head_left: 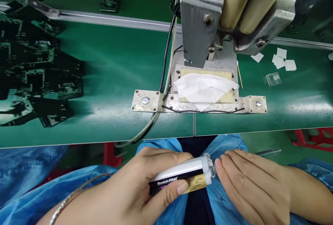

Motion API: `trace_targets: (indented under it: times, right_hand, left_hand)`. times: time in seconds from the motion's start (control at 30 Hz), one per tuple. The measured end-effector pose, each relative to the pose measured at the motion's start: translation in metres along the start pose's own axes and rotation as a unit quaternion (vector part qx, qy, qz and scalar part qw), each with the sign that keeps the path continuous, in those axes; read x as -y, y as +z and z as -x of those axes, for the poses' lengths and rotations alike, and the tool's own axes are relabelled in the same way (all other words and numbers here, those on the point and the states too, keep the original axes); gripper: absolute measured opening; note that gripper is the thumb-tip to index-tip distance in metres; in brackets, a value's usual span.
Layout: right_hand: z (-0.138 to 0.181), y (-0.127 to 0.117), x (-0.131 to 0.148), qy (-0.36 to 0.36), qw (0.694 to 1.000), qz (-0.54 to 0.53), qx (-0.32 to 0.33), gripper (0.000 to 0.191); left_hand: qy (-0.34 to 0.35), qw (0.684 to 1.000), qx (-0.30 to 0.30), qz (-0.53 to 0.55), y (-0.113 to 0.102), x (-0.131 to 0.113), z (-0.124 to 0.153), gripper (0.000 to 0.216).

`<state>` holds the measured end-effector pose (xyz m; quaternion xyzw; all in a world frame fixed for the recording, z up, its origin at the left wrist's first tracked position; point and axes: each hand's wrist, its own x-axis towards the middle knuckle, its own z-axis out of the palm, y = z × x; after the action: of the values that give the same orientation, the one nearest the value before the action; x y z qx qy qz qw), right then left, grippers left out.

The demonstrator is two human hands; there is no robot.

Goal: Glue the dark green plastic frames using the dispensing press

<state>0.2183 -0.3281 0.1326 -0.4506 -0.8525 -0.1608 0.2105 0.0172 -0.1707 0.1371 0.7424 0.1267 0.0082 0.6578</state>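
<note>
My left hand (156,183) is wrapped round a two-barrel adhesive cartridge (179,169) marked Scotch-Weld, one barrel white and the other yellow with a dark label. It lies sideways above my lap, its outlet end pointing right. At that end, the fingers of my right hand (252,183) close round a translucent mixing nozzle (267,152). The nozzle's base shows at the cartridge outlet and its thin tip sticks out beyond my fingers; its middle is hidden by the hand. Both hands are below the table's front edge.
On the green table (117,62) stands a metal press (205,24) over a yellow pad (223,97) with a white cloth (205,89). Two buttons (146,100) flank it. Black parts (39,69) pile up left. Right lie a cotton swab (239,75), paper squares (278,61) and a small transparent box (273,79).
</note>
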Motion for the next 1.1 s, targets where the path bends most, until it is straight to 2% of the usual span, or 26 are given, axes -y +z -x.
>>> trace_targets:
  times: [0.1,0.17,0.23,0.27,0.4,0.53,0.67,0.83,0.97,1.03,1.1]
  right_hand:
    - [0.001,0.003,0.000,-0.028,1.000,0.010,-0.010,0.026]
    - [0.001,0.002,0.003,0.011,1.000,0.010,-0.011,0.024]
    - [-0.002,-0.004,0.003,0.070,0.998,0.000,0.005,0.023]
    - [-0.004,-0.008,0.001,0.073,0.997,-0.006,0.026,0.023]
    - [-0.009,-0.034,-0.015,-0.047,0.994,0.007,0.103,0.026]
    - [-0.009,-0.047,-0.020,-0.044,0.987,0.027,0.151,0.029]
    - [-0.011,-0.036,-0.014,-0.059,0.991,0.043,0.113,0.030]
    - [-0.014,-0.021,-0.004,0.001,0.998,0.055,0.041,0.028]
    - [-0.016,-0.012,-0.004,0.077,0.997,-0.011,0.019,0.031]
    - [-0.018,-0.004,-0.007,0.104,0.993,-0.047,0.042,0.034]
    - [-0.019,0.006,-0.011,0.126,0.986,-0.077,0.077,0.033]
  left_hand:
    - [0.101,0.988,-0.006,-0.120,-0.006,0.001,-0.005,0.013]
    - [0.144,0.972,-0.041,-0.180,-0.005,0.006,-0.001,0.022]
    - [0.155,0.954,-0.075,-0.244,-0.002,0.013,0.010,0.031]
    - [0.149,0.945,-0.092,-0.277,0.000,0.017,0.017,0.034]
    - [0.139,0.911,-0.151,-0.358,0.005,0.026,0.038,0.037]
    - [0.165,0.896,-0.159,-0.380,0.005,0.023,0.038,0.041]
    - [0.174,0.893,-0.167,-0.381,0.007,0.022,0.036,0.040]
    - [0.185,0.877,-0.150,-0.418,0.010,0.024,0.038,0.040]
    - [0.253,0.826,-0.137,-0.486,0.006,0.015,0.028,0.038]
    - [0.277,0.795,-0.128,-0.525,0.005,0.012,0.021,0.035]
    - [0.277,0.779,-0.111,-0.551,0.004,0.011,0.015,0.033]
